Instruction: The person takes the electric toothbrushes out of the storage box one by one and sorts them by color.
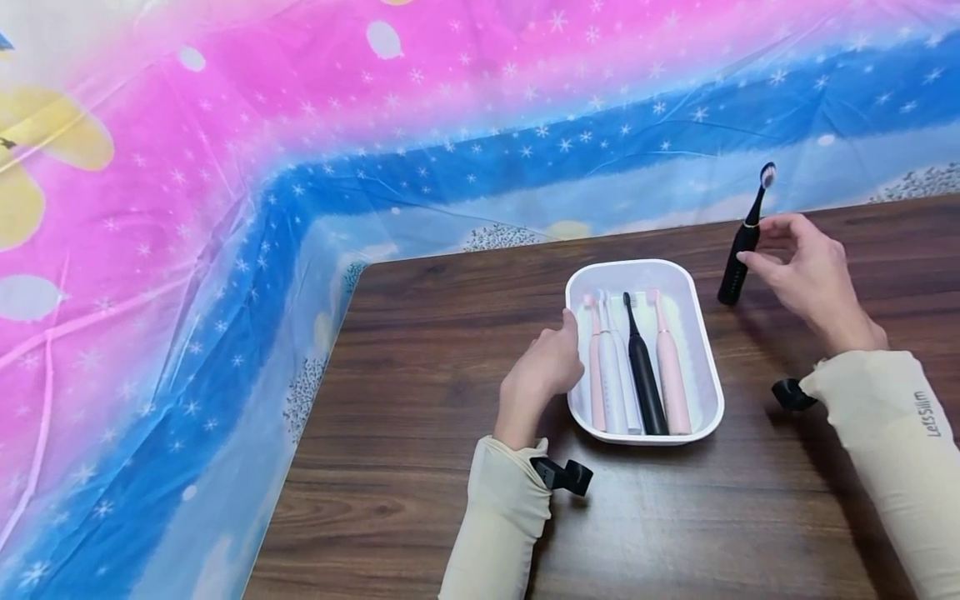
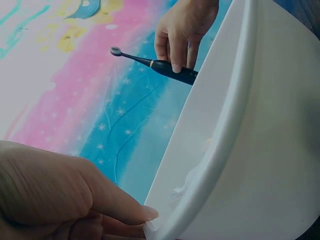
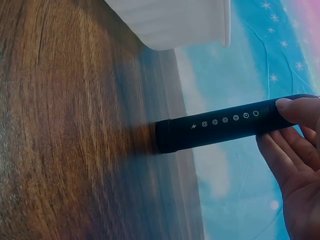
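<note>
My right hand (image 1: 810, 271) pinches a black electric toothbrush (image 1: 738, 258) by the upper part of its handle, between thumb and fingers. It stands nearly upright, head up, to the right of a white container (image 1: 708, 367). In the right wrist view a row of symbols runs down the toothbrush handle (image 3: 215, 127); whether its base touches the table I cannot tell. My left hand (image 1: 543, 367) grips the container's left rim, with the thumb (image 2: 125, 205) at the edge. Inside lie pink toothbrushes (image 1: 672, 375), white ones (image 1: 612, 375) and another black one (image 1: 647, 383), side by side.
The container rests on a dark wooden table (image 1: 420, 358). A pink and blue patterned cloth (image 1: 465, 133) hangs behind the table and along its left side. Each wrist wears a small black camera, such as the right camera (image 1: 791, 394).
</note>
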`<state>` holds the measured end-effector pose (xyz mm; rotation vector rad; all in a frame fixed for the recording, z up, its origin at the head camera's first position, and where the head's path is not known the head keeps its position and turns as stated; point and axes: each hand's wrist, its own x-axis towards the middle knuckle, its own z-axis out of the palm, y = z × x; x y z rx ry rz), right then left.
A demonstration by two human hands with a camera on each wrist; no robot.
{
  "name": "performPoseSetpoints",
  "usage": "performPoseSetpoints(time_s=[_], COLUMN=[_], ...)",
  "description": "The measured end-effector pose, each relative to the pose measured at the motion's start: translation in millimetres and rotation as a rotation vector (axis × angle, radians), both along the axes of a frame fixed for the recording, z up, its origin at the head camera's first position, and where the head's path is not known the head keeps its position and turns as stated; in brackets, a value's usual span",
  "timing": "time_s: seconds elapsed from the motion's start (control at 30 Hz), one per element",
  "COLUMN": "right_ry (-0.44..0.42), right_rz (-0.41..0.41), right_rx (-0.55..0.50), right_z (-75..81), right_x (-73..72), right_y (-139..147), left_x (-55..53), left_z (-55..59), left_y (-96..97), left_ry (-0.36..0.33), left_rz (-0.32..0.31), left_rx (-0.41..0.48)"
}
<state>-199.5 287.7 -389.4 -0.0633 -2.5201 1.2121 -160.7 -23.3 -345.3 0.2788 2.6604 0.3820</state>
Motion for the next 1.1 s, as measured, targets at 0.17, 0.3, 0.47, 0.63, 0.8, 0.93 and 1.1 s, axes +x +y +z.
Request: performPoseSetpoints(time_s=[0.17, 0.3, 0.47, 0.63, 0.8, 0.93, 1.1], right_ry=[0.002, -0.002, 0.012, 0.033, 0.051, 0.045, 0.041], right_rz=[-0.001, 0.003, 0.018, 0.025, 0.032, 0.038, 0.035], right_rx=[0.022, 0.015, 0.000, 0.001, -0.022, -0.014, -0.008], right_z=[0.1, -1.4, -0.8, 0.9, 1.1, -0.2, -0.9], right_x=[1.9, 1.4, 1.2, 2.7, 3.4, 3.9, 6.4], right_y=[0.2, 1.1, 1.2, 0.0, -0.8, 0.6, 3.0], left_x=[0.9, 1.6, 1.5, 1.2, 0.6, 0.7, 0.6], left_z=[-0.5, -1.2, -1.0, -0.1, 0.1, 0.1, 0.0], left_y=[0.3, 0.6, 0.6, 0.6, 0.5, 0.3, 0.3], left_ry=[-0.001, -0.006, -0.007, -0.012, -0.016, -0.010, -0.013], left_rz=[0.005, 0.010, 0.014, 0.014, 0.013, 0.009, 0.005], left_rx=[0.000, 0.002, 0.004, 0.004, 0.007, 0.002, 0.005])
